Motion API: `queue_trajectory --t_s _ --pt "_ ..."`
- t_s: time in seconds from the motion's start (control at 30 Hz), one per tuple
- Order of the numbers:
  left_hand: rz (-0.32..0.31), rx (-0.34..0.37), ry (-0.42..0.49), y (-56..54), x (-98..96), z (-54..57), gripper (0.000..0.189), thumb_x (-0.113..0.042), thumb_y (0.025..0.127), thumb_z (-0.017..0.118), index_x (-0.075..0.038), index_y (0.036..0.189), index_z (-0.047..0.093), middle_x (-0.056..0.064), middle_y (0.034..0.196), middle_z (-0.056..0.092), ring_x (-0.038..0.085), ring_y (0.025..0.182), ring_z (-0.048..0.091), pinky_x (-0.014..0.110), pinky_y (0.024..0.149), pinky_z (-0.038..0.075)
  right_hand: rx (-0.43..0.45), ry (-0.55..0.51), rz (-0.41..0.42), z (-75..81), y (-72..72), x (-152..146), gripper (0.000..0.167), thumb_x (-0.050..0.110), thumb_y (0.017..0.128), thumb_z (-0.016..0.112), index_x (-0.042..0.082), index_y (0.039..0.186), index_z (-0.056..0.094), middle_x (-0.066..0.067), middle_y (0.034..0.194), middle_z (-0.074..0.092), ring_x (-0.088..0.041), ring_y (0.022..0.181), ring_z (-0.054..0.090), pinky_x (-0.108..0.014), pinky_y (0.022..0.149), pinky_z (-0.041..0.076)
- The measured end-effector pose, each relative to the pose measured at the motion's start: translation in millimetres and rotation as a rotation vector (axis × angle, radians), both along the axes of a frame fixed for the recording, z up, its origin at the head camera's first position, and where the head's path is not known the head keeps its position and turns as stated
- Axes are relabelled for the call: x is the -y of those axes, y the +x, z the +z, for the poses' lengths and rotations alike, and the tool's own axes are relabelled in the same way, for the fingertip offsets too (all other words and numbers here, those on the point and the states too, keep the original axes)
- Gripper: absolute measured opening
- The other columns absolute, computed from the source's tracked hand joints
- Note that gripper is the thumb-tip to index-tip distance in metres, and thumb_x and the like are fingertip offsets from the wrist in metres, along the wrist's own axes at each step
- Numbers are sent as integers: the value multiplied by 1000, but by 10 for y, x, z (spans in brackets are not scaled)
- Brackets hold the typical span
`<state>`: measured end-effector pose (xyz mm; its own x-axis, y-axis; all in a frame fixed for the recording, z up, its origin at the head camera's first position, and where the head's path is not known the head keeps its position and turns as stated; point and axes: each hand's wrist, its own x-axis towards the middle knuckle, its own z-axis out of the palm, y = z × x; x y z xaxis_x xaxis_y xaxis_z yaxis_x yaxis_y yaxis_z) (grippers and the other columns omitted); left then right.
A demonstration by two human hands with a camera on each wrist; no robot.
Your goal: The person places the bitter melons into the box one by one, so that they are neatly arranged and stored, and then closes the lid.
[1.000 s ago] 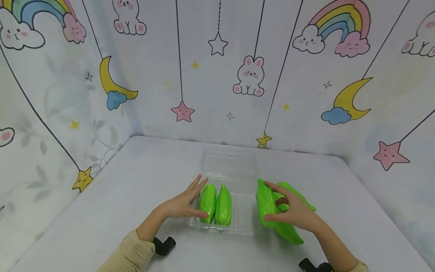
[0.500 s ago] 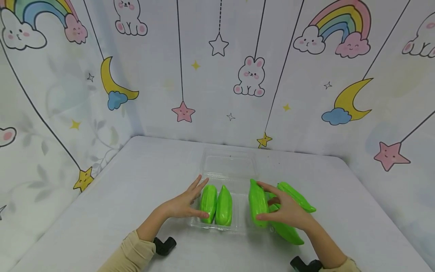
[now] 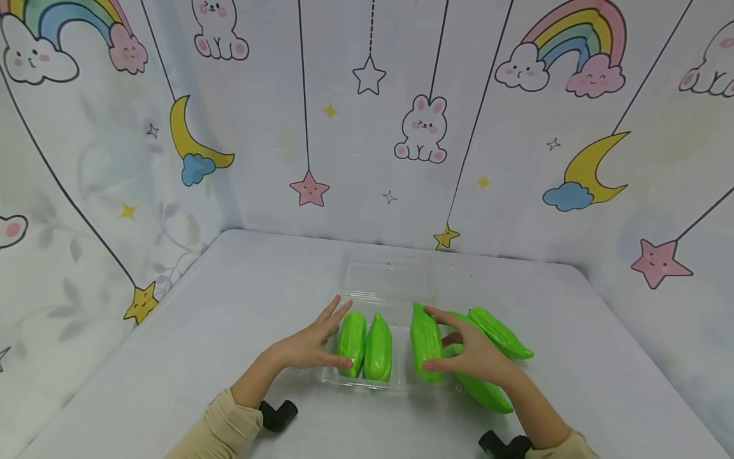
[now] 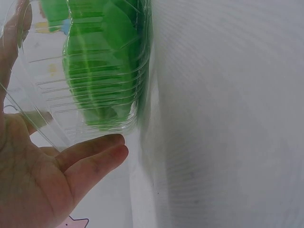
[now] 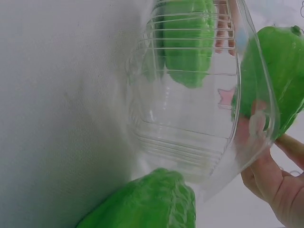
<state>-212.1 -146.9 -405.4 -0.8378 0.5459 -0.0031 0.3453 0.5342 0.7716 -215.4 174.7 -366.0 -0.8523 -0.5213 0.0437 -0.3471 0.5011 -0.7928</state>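
A clear plastic clamshell box (image 3: 367, 384) lies on the white table with its lid folded back. Two bright green, ridged gourd-shaped vegetables (image 3: 352, 344) lie side by side in its left part. My left hand (image 3: 306, 347) rests at the box's left edge, fingers spread and thumb over the rim; straight fingertips (image 4: 102, 149) touch the outside wall in the left wrist view. My right hand (image 3: 478, 354) holds a third green gourd-shaped vegetable (image 3: 425, 344) between thumb and fingers, above the right part of the box. The right wrist view shows this vegetable (image 5: 280, 71) higher than the rim.
More green gourd-shaped vegetables (image 3: 500, 333) lie right of the box, partly hidden behind my right hand. The transparent lid (image 3: 387, 277) stretches back from the box. A cartoon-printed cloth (image 3: 367, 140) encloses the table. Black wrist mounts (image 3: 278, 415) sit below both hands.
My right hand has moved left with the green vegetable, from over the loose ones to over the box's right part. The left hand and box have stayed in place.
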Motion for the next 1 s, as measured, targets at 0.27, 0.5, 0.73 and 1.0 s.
queue_trajectory --t_s 0.27,0.5,0.73,1.0 --pt "-5 0 2 -4 8 -9 105 -40 76 73 -25 148 -1 11 150 -19 44 127 31 49 98 37 7 20 0 -14 -22 61 88 33 69 80 21 142 33 -16 136 38 -19 90 58 -34 69 48" --pt "1 -9 -9 9 3 -10 104 -41 76 73 -24 148 -1 12 150 -18 43 127 31 49 97 37 12 12 31 -7 -22 142 86 30 70 80 19 142 34 -18 137 37 -18 90 57 -36 71 47" --pt "-1 -13 -13 6 5 -5 104 -41 76 72 -25 148 -1 11 150 -18 43 127 31 50 97 38 16 11 32 -24 -34 207 85 31 70 79 19 142 34 -19 135 38 -18 90 58 -35 72 47" --pt "1 -7 -9 1 6 -9 105 -41 76 73 -26 148 -1 11 150 -19 43 127 31 50 97 38 9 15 24 -64 -66 258 87 33 70 80 17 142 34 -19 135 39 -19 91 58 -35 71 48"
